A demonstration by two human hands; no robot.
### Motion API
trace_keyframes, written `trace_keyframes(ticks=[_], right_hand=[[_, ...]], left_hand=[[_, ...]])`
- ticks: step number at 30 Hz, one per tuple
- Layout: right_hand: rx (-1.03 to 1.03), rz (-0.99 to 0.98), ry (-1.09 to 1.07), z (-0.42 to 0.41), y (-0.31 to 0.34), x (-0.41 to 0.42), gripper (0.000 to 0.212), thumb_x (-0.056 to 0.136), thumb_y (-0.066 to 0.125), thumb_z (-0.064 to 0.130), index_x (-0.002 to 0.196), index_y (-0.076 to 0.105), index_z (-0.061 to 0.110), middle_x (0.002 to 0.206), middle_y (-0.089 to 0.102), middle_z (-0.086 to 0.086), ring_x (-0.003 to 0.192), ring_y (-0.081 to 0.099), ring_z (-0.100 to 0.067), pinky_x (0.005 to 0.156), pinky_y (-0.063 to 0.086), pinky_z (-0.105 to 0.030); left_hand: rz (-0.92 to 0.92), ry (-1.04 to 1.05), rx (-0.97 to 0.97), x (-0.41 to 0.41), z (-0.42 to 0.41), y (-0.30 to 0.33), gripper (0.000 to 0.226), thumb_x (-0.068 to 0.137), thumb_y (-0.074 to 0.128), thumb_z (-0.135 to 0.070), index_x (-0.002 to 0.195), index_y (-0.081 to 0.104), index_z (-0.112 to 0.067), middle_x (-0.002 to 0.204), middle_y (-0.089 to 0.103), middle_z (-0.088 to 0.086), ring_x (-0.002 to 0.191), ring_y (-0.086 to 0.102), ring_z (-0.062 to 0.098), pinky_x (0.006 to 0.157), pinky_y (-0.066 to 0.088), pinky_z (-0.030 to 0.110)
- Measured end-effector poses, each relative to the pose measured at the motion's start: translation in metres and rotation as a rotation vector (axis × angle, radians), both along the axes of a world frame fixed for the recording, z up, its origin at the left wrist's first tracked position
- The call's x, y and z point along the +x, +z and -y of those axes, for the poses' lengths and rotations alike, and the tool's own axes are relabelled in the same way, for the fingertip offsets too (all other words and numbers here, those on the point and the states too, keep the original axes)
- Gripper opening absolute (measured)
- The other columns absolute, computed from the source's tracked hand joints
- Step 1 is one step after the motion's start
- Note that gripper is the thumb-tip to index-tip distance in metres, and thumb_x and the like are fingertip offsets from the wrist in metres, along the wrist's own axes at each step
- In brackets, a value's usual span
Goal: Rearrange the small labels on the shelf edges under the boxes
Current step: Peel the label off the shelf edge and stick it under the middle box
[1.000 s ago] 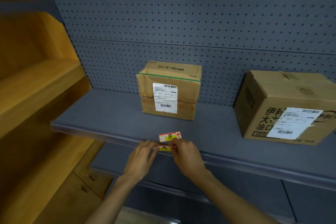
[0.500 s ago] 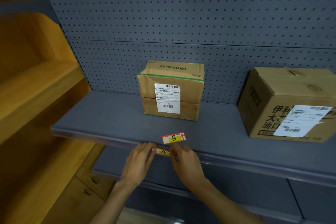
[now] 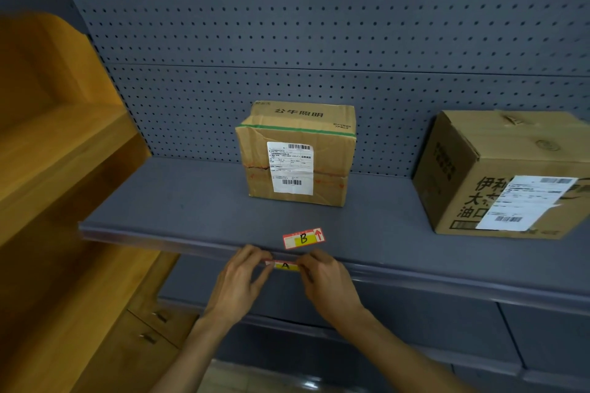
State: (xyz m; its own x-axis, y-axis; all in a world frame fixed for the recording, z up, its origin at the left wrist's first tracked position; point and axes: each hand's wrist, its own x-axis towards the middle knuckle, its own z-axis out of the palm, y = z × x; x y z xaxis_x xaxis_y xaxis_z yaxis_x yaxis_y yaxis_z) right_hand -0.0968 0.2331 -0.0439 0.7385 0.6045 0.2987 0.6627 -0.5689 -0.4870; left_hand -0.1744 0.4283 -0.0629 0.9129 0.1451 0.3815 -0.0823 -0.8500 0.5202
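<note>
The fingertips of the left hand pinch the left end of the A label, and those of the right hand pinch its right end, so both hands are closed lightly on the one strip, thumbs below and fingers curled over the top. The label lies between the two hands with its long axis running left to right, along the shelf edge and pressed against it; whether it is seated in the edge rail or only held there cannot be told. Just above and slightly right of it, the B label lies loose and a little tilted on the shelf top, nearer the right hand. Further back stands the small box, directly behind both labels, and the large box well off to the right.
</note>
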Motion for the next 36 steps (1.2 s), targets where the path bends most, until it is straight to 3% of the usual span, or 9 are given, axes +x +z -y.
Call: trace_keyframes(ticks=[2,8,14,28,36], right_hand=[[0.007,0.006,0.006,0.001,0.0,-0.001,0.016,0.096,0.059,0.006,0.103,0.074,0.007,0.1,0.068,-0.01,0.08,0.066,-0.026,0.066,0.056,-0.035],[0.031,0.05,0.009,0.003,0.001,-0.003,0.009,0.089,0.068,0.004,0.095,0.074,0.007,0.093,0.067,-0.009,0.077,0.064,-0.022,0.065,0.051,-0.025],[-0.038,0.094,0.008,0.008,-0.006,-0.001,0.009,0.09,0.067,0.006,0.091,0.075,0.007,0.09,0.069,-0.01,0.084,0.063,-0.025,0.071,0.057,-0.037],[-0.008,0.122,0.003,0.014,0.0,0.004,0.007,0.092,0.069,0.013,0.095,0.075,0.009,0.091,0.069,-0.007,0.083,0.064,-0.022,0.065,0.057,-0.032],[-0.031,0.139,0.004,0.009,0.002,0.011,0.004,0.088,0.073,0.008,0.092,0.073,0.008,0.094,0.071,-0.01,0.081,0.067,-0.023,0.066,0.057,-0.032]], left_hand=[[0.002,-0.006,0.004,0.0,-0.002,-0.001,0.014,0.092,0.07,-0.025,0.105,0.066,-0.027,0.105,0.056,-0.015,0.098,0.06,0.002,0.078,0.048,0.016],[0.047,-0.001,0.039,0.002,-0.005,-0.005,0.02,0.087,0.075,-0.019,0.106,0.069,-0.022,0.105,0.057,-0.01,0.097,0.061,0.007,0.075,0.054,0.022],[0.073,0.004,0.057,0.003,-0.006,-0.007,0.018,0.086,0.077,-0.015,0.102,0.071,-0.017,0.102,0.06,-0.006,0.094,0.063,0.011,0.072,0.056,0.029],[0.064,0.025,0.048,0.003,0.0,-0.002,0.02,0.084,0.079,-0.012,0.102,0.072,-0.019,0.103,0.06,-0.008,0.096,0.059,0.007,0.083,0.048,0.018],[0.022,0.08,0.018,0.013,-0.001,-0.003,0.018,0.084,0.079,-0.01,0.098,0.072,-0.019,0.099,0.059,-0.009,0.093,0.058,0.008,0.077,0.052,0.026]])
